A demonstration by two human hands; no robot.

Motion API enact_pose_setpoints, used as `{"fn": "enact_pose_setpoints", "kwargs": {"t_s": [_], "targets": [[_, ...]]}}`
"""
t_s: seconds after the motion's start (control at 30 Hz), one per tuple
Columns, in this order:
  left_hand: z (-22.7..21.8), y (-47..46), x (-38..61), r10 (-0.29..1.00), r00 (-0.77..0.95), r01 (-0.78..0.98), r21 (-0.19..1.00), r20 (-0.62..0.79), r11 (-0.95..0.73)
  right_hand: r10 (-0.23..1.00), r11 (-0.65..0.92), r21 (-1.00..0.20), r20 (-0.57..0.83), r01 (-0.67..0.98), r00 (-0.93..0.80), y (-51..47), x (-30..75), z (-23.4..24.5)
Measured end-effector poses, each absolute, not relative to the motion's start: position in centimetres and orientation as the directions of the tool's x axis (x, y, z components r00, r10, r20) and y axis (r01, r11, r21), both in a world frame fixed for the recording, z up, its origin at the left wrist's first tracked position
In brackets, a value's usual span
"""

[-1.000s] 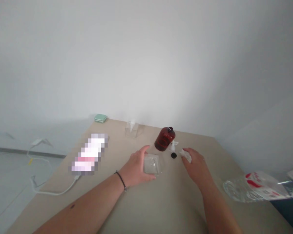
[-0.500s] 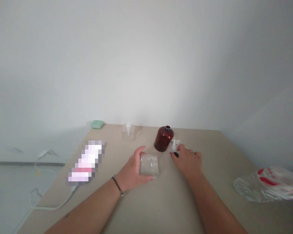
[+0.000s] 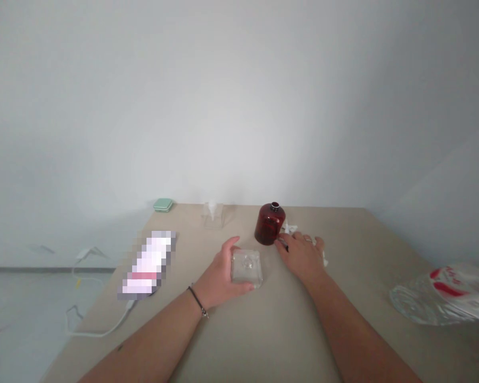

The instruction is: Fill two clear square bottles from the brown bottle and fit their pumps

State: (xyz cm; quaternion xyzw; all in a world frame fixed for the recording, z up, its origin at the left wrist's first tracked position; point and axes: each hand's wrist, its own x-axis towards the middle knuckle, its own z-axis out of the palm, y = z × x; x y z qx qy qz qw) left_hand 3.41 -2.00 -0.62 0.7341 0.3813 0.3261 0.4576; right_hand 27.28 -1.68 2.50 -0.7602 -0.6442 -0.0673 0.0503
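Observation:
My left hand (image 3: 222, 279) is wrapped round the side of a small square clear bottle (image 3: 246, 268), thumb along the near edge and fingers behind it. The bottle stands on the table with its round mouth facing up. My right hand (image 3: 304, 256) is low over the table, fingers curled down beside a dark red bottle (image 3: 270, 224) with an open neck. Its thumb is close to a small dark thing; what the fingers grip is hidden. A white nozzle piece (image 3: 287, 229) shows just beyond the fingers, and a white scrap (image 3: 325, 259) pokes out at the hand's right.
At the back stands a clear square holder (image 3: 213, 219) with a white nozzle-shaped piece. A green case (image 3: 163, 205) lies at the back left corner. A blurred phone (image 3: 149, 263) with a white cable (image 3: 104, 334) lies left. A clear plastic bottle (image 3: 443, 298) lies on its side at right.
My right hand has come down further over the small things beside the red bottle, hiding more of them. A white scrap now shows at its right side. My left hand keeps its hold.

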Motion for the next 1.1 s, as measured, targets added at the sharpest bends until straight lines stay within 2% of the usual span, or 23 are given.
{"fn": "enact_pose_setpoints", "kwargs": {"t_s": [0.17, 0.3, 0.37, 0.47, 0.57, 0.63, 0.73, 0.93, 1.1], "targets": [[-0.5, -2.0, 3.4, 0.861, 0.491, 0.249, 0.925, 0.136, -0.288, 0.926, -0.231, -0.067, 0.291, 0.971, 0.240, -2.1, 28.3, 3.4], [-0.5, -2.0, 3.4, 0.865, 0.482, 0.260, 0.921, 0.136, -0.290, 0.797, -0.288, -0.268, 0.466, 0.919, 0.385, -3.9, 29.0, 5.8], [-0.4, -2.0, 3.4, 0.863, 0.485, 0.258, 0.920, 0.140, -0.294, 0.744, -0.204, -0.436, 0.513, 0.876, 0.429, -5.1, 28.6, 7.3], [-0.1, -2.0, 3.5, 0.860, 0.489, 0.255, 0.919, 0.147, -0.302, 0.782, 0.047, -0.692, 0.474, 0.720, 0.405, -6.9, 26.9, 9.2], [0.1, -2.0, 3.6, 0.863, 0.485, 0.261, 0.918, 0.141, -0.297, 0.884, 0.198, -0.798, 0.396, 0.570, 0.247, -7.9, 24.6, 10.4], [0.2, -2.0, 3.6, 0.863, 0.485, 0.256, 0.921, 0.139, -0.293, 0.933, 0.219, -0.815, 0.336, 0.536, 0.130, -7.9, 23.2, 10.9], [0.1, -2.0, 3.7, 0.862, 0.486, 0.244, 0.925, 0.142, -0.290, 0.962, 0.214, -0.777, 0.272, 0.593, 0.010, -7.4, 21.8, 11.4], [0.0, -1.8, 3.7, 0.856, 0.487, 0.260, 0.906, 0.175, -0.333, 0.978, 0.163, -0.672, 0.205, 0.722, -0.031, -6.3, 21.1, 10.6], [-0.2, -1.7, 3.6, 0.853, 0.477, 0.261, 0.893, 0.212, -0.367, 0.977, 0.207, -0.595, 0.160, 0.776, -0.138, -5.1, 20.5, 8.8]]}}
